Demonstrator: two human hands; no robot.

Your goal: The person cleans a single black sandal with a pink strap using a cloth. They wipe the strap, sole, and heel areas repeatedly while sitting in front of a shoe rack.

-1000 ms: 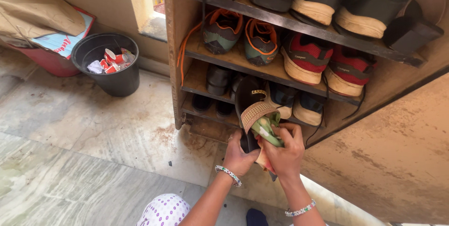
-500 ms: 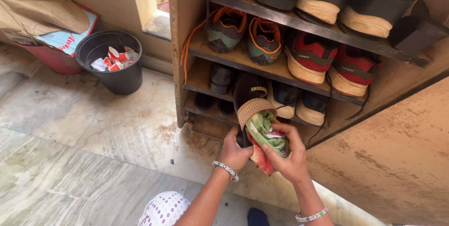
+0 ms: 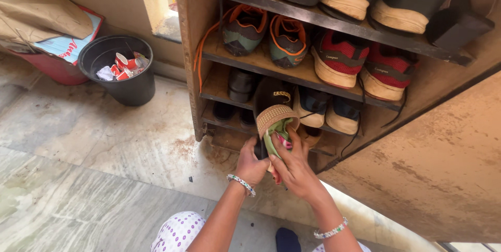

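My left hand (image 3: pixel 250 167) grips the heel end of a black sandal (image 3: pixel 272 98) with a woven tan strap, held upright in front of the lower shelves of a wooden shoe rack (image 3: pixel 194 69). My right hand (image 3: pixel 293 167) presses a green, pink and white cloth (image 3: pixel 277 133) against the sandal just under the strap. Both wrists wear beaded bracelets.
The rack holds orange-laced sneakers (image 3: pixel 266 35), red and black sneakers (image 3: pixel 360 64) and dark shoes below. Its open brown door (image 3: pixel 433 163) stands at the right. A black bin (image 3: pixel 119 69) with red and white cups and a red tub (image 3: pixel 55 67) under brown paper sit on the marble floor at left.
My right hand has pushed the cloth up and in under the sandal's strap, bunching it smaller. Both hands and the sandal have shifted slightly left and closer to the rack.
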